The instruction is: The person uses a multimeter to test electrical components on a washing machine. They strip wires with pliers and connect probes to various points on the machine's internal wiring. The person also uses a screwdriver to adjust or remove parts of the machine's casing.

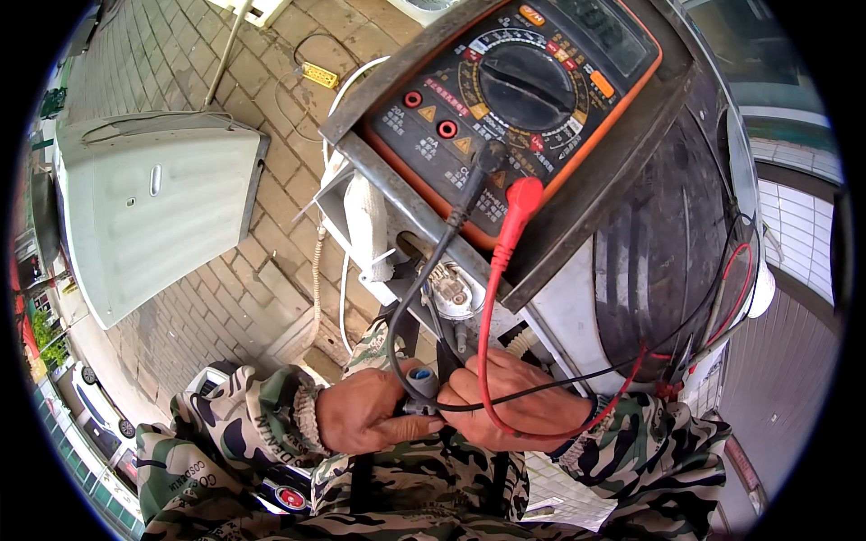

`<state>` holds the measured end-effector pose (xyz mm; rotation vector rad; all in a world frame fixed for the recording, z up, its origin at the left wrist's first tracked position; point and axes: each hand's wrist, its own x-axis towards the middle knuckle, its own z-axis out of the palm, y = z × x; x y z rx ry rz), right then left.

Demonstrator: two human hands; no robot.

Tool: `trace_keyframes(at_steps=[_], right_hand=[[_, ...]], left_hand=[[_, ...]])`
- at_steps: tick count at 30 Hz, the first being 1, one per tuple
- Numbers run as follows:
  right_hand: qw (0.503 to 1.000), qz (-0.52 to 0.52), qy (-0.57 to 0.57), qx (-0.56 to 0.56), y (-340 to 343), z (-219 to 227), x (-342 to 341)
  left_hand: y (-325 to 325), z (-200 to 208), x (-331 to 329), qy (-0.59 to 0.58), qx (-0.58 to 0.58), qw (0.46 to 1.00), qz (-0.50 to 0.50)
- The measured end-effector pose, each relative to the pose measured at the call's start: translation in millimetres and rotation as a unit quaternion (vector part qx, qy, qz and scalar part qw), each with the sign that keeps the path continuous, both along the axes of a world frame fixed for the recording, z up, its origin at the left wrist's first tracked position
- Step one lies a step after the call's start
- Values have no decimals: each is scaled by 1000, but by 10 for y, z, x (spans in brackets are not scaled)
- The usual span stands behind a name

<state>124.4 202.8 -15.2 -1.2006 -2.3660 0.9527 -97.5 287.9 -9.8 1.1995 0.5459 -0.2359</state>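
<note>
My left hand point(361, 415) is closed, its thumb and fingers pinching a small grey round part with a blue centre point(421, 379). My right hand point(505, 401) meets it from the other side, fingers curled at the same spot; what they grip is mostly hidden. Above both hands lies an orange-and-black multimeter point(514, 99) in a metal frame. A black test lead point(469, 194) and a red test lead point(508, 234) are plugged into it. Their cables loop down across my right hand. Just beyond my fingers sits a round metal fitting with terminals point(451, 290).
A metal frame point(406, 194) surrounds the multimeter, beside a large black ribbed drum point(649, 243). On the brick paving point(289, 216) at left stands a pale metal panel point(158, 207). A white hose point(345, 307) and a yellow tag on a wire point(319, 75) lie nearby.
</note>
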Motion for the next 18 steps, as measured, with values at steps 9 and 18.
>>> trace_keyframes(at_steps=[9, 18], right_hand=[[999, 12, 10, -31, 4, 22, -4], [982, -36, 91, -163, -38, -5, 39]], left_hand=[[-61, 146, -58, 3, 374, 923, -91], [-74, 93, -38, 77, 136, 986, -59]])
